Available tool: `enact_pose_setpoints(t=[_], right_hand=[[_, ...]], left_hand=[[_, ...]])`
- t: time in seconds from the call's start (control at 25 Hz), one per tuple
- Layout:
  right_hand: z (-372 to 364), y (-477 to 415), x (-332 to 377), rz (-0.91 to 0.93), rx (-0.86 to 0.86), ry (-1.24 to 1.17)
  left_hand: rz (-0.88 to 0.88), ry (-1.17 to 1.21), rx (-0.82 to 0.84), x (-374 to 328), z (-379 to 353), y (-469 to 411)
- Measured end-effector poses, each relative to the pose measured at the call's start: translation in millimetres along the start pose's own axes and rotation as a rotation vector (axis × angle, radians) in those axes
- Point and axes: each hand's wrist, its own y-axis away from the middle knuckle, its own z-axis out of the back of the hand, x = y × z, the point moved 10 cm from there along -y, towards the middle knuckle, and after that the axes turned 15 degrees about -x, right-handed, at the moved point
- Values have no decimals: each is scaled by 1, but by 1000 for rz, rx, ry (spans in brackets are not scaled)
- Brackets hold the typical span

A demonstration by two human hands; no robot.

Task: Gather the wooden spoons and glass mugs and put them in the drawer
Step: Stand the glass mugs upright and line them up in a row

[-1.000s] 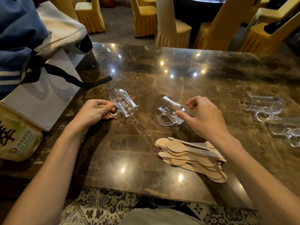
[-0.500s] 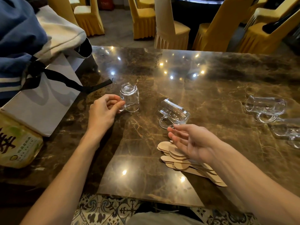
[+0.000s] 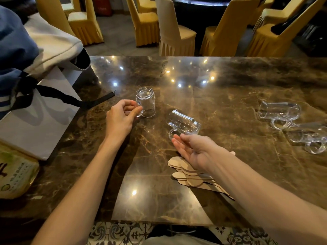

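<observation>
Lying close to the near edge of the table, right of its middle, the wooden spoons form a flat, overlapping pile, partly hidden under the right forearm. The right hand hovers over the far end of that pile, its fingers straight and together and holding nothing. Its fingertips reach just beside the handle of a glass mug that lies on its side near the middle of the table; whether they touch it I cannot tell.

At the left edge sits a yellow-green packet, and behind it a white paper bag with a black ribbon.

Left of the tipped mug, the left hand pinches the handle of a second mug between thumb and curled fingers. This mug stands upside down on the table, base up.

Towards the right edge, well apart from both hands, two more mugs lie on their sides, just beside each other.

Beyond the far edge stand chairs in yellow covers.
</observation>
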Motion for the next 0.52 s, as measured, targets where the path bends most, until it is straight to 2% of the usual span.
enact_pose_setpoints(t=[0.16, 0.28, 0.4, 0.52], right_hand=[[1, -3, 13, 97, -39, -1], [6, -7, 29, 170, -75, 24], [4, -9, 40, 243, -67, 60], [-6, -7, 60, 444, -61, 182]], left_hand=[[-5, 16, 29, 3, 6, 10], [-18, -89, 33, 17, 18, 25], [-121, -295, 93, 22, 18, 43], [-270, -425, 157, 15, 8, 63]])
